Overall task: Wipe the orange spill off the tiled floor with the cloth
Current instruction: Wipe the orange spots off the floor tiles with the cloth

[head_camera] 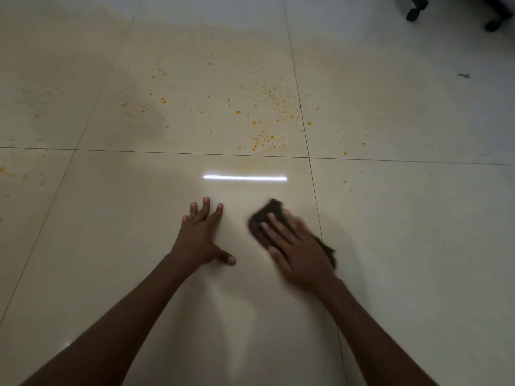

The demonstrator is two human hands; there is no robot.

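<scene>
Head view. Tiled floor (pixel 111 246), pale glossy cream, dark grout lines crossing; a bright strip of light (pixel 245 178) reflects on the near tile.

Right hand (pixel 299 253) lies palm down on the cloth (pixel 266 215), a dark crumpled piece pressed flat against the floor. Fingers (pixel 274 232) extended and slightly spread over the cloth, nothing pinched; cloth shows beyond the fingertips and at the hand's outer edge. Hand and cloth blurred.

Left hand (pixel 199 238) just beside it, palm flat on bare tile, fingers spread, thumb out toward the right hand. Not touching the cloth.

Orange spill (pixel 262 118): scattered drops and specks, mainly on the tile beyond the hands, densest at right of centre, a few strays on neighbouring tiles. Cloth sits on the near tile, apart from the dense patch.

Dark caster wheels (pixel 415 13) at top right. Small grey scrap (pixel 464 76) on the floor, far right.
</scene>
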